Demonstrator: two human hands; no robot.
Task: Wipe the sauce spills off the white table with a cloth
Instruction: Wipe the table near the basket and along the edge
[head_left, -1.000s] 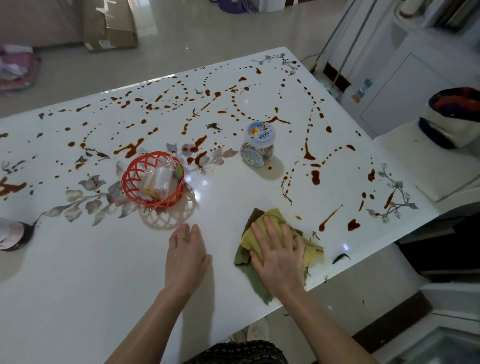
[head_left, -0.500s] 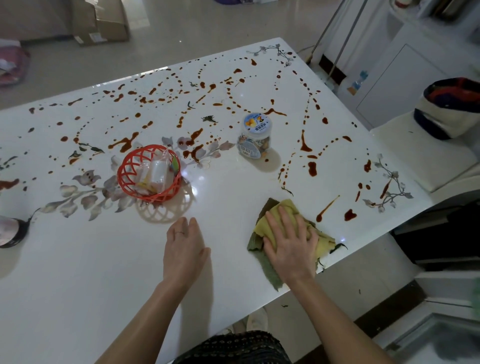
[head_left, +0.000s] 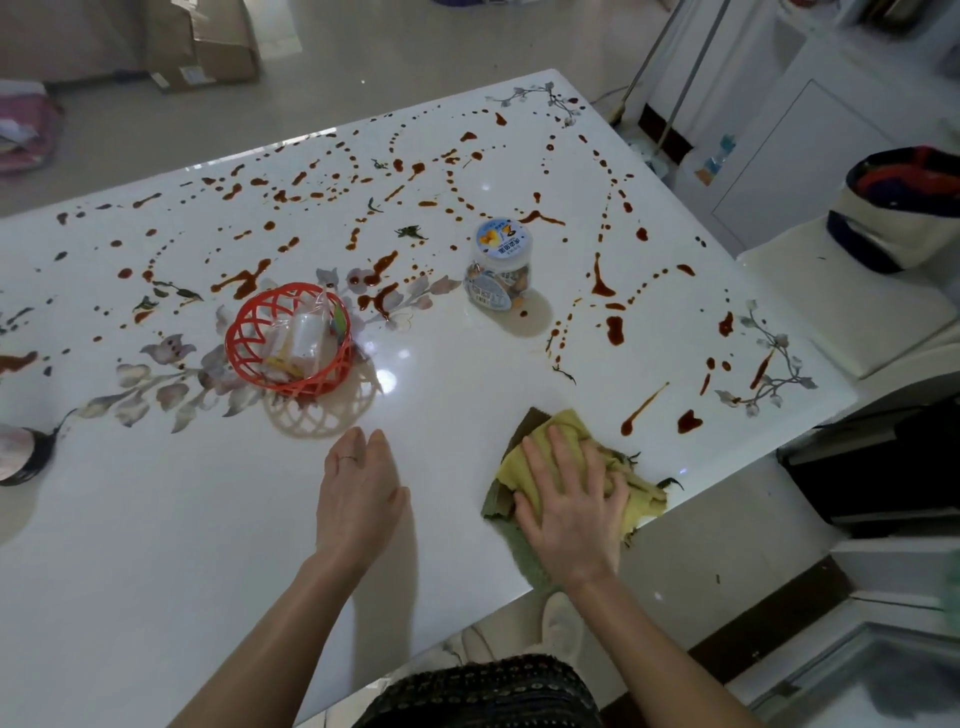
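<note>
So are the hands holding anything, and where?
Nothing is gripped. The right hand presses flat on the middle of the yellow cloth; the left hand rests flat on the white table.

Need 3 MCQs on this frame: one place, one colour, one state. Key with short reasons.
1. Where is the cloth?
A. on the floor
B. at the white table near edge, under the right hand
C. in a drawer

2. What colour is the lattice basket?
A. blue
B. green
C. red

3. What state is the left hand in?
A. flat and open on the table
B. clenched in a fist
C. pinching the cloth

Key: 1 B, the right hand presses it down beside the edge; 2 C, its lattice is red; 3 A, fingers lie straight and hold nothing.
</note>
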